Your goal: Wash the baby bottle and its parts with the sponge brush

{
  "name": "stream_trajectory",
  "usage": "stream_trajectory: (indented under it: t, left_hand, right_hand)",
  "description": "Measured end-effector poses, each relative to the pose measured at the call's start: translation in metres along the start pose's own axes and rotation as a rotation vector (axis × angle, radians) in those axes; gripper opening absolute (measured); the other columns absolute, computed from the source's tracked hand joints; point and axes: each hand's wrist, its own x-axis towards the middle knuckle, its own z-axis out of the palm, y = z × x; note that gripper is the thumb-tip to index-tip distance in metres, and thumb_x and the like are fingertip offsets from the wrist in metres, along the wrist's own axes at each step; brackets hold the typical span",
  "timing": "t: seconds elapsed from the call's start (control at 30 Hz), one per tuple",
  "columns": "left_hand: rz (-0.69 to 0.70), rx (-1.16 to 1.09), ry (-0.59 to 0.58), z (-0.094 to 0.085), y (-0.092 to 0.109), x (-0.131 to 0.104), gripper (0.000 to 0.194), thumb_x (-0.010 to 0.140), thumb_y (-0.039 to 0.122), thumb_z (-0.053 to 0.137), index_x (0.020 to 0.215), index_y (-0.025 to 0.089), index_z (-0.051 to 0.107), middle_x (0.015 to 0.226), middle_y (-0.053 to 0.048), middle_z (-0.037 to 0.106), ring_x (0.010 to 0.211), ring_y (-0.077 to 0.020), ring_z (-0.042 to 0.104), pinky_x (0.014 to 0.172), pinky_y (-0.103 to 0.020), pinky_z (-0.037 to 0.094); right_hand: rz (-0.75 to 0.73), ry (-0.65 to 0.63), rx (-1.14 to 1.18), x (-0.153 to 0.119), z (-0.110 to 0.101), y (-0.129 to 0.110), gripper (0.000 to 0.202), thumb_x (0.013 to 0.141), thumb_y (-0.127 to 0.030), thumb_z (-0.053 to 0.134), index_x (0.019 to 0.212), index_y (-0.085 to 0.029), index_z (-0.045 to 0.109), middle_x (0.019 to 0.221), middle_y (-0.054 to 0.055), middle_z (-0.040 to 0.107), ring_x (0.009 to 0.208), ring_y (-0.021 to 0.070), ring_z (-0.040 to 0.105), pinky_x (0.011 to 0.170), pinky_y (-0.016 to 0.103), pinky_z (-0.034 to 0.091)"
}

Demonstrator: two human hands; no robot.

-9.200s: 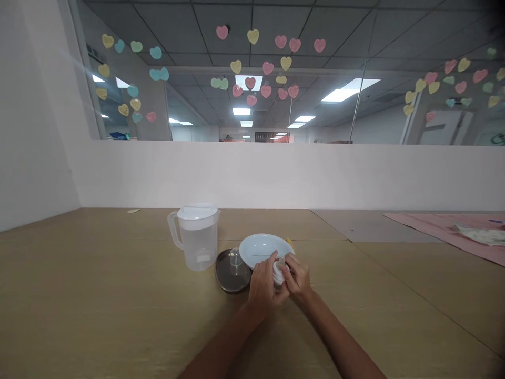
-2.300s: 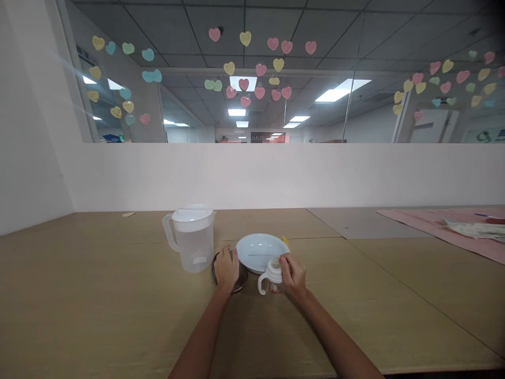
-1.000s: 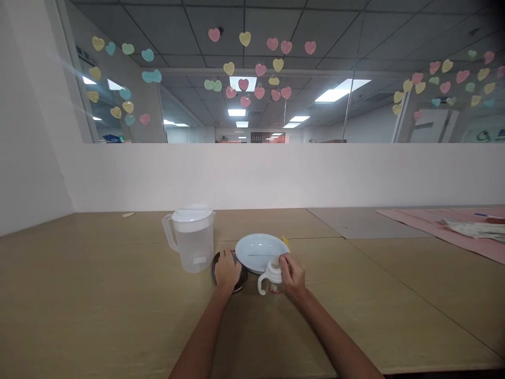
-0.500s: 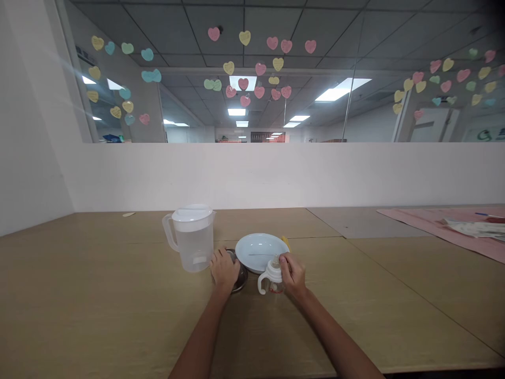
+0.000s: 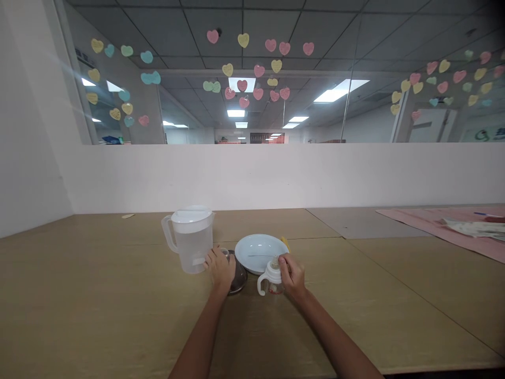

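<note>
A feeding bottle point(image 5: 272, 275) with a white collar, a curved white handle and a pale teat stands on the table. My right hand point(image 5: 292, 272) is closed around its right side, near the teat. My left hand point(image 5: 221, 269) is beside a dark, rounded, glossy pot point(image 5: 239, 276), its fingers stretched out and a little apart. Part of the pot is hidden behind this hand, and I cannot tell whether they touch. Left of the hand stands a clear plastic pitcher point(image 5: 193, 245) with a white lid. Behind the bottle is a white bowl point(image 5: 261, 242).
A bit of a yellow object point(image 5: 285, 243) shows at the bowl's right rim. Far right, a pink cloth point(image 5: 418, 218) bears a pen and white packets. A small pale flat piece point(image 5: 128, 216) lies at the back left. A white wall point(image 5: 252, 173) bounds the wooden table point(image 5: 98, 295).
My left hand has shifted slightly left, toward the pitcher, and its fingers have straightened, so more of the dark pot shows. My right hand and the feeding bottle have stayed in place.
</note>
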Motion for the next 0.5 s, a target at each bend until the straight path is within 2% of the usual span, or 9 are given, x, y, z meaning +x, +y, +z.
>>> stream_trajectory:
  t: [0.5]
  left_hand:
    - [-0.019,0.002,-0.036,-0.0098,0.0041,-0.0007,0.043,0.081,0.032,0.046,0.118,0.01,0.045,0.107,-0.014,0.053,0.104,-0.0301,0.046,0.088,-0.04,0.032]
  right_hand:
    - [-0.015,0.007,-0.018,0.0009,-0.0005,-0.002,0.025,0.09,-0.026,0.038,0.07,-0.018,0.052,0.059,-0.001,0.048,0.055,0.0115,0.044,0.055,0.024,0.035]
